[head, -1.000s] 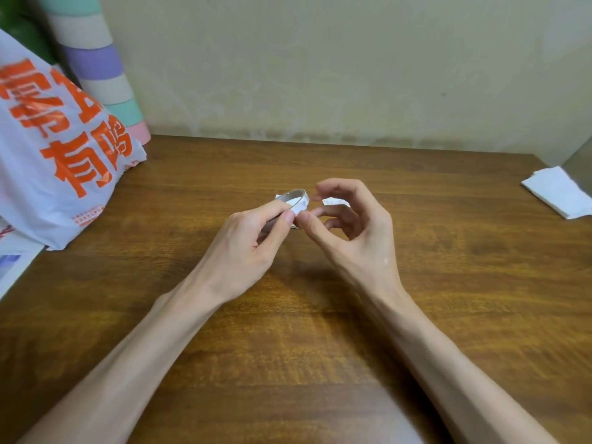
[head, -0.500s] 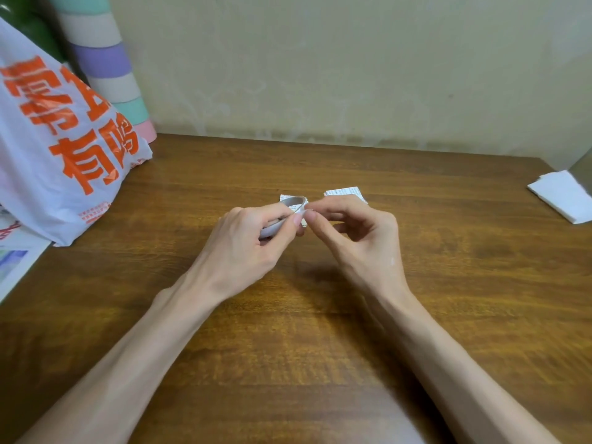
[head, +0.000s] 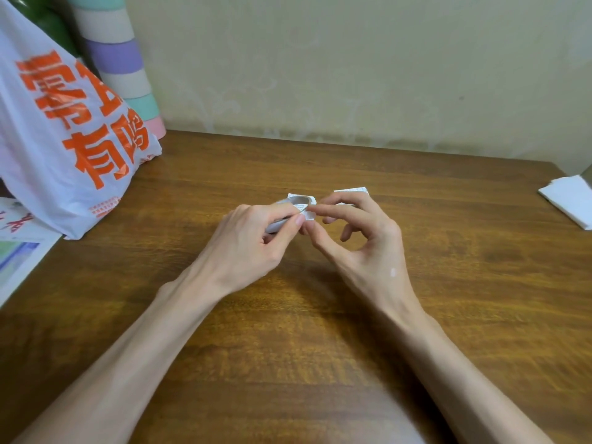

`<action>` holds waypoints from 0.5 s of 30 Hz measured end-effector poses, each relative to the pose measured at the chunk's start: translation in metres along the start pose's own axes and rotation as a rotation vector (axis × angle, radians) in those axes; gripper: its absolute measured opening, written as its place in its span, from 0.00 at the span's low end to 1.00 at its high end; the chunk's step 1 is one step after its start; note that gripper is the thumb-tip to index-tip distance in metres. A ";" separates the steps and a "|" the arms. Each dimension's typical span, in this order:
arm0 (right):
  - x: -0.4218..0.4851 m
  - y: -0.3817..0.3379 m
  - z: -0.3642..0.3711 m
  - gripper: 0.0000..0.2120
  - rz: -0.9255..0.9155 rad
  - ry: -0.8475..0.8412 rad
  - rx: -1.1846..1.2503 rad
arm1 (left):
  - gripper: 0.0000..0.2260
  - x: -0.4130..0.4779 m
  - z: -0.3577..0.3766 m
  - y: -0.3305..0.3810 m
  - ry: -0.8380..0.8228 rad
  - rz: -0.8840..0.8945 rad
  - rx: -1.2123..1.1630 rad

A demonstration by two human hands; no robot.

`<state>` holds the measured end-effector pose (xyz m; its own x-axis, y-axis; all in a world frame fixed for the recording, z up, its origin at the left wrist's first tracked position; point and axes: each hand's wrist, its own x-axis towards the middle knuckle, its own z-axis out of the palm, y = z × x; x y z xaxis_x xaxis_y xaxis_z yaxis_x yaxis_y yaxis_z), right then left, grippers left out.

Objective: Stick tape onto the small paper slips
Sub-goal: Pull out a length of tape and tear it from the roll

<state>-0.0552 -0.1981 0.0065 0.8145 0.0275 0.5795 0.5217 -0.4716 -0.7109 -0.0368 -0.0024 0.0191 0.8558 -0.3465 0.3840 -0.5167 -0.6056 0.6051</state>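
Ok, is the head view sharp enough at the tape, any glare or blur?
Head view: soft even light, no glare on the brown wooden table; faint shadow under the left hand; the grey tape roll it holds slightly soft; edges bowed, smeared.

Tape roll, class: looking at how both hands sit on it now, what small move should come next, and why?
Probably draw the right hand away to peel out a short strip. The left hand grips the tape roll, the right thumb and forefinger seem to pinch the tape end at its rim, and the paper slips lie on the table just behind.
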 end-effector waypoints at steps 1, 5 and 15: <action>0.000 0.000 -0.001 0.07 0.002 -0.002 0.008 | 0.12 0.000 0.000 0.000 -0.004 0.003 0.015; 0.004 0.001 -0.006 0.02 0.101 -0.109 0.098 | 0.13 -0.001 -0.001 0.000 -0.020 0.021 0.067; 0.005 -0.008 -0.002 0.04 0.009 -0.101 0.191 | 0.14 0.002 -0.004 0.009 -0.083 0.010 -0.264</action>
<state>-0.0556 -0.1958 0.0154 0.8355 0.1171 0.5369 0.5454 -0.2970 -0.7838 -0.0399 -0.0052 0.0279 0.8442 -0.4152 0.3391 -0.5037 -0.3980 0.7667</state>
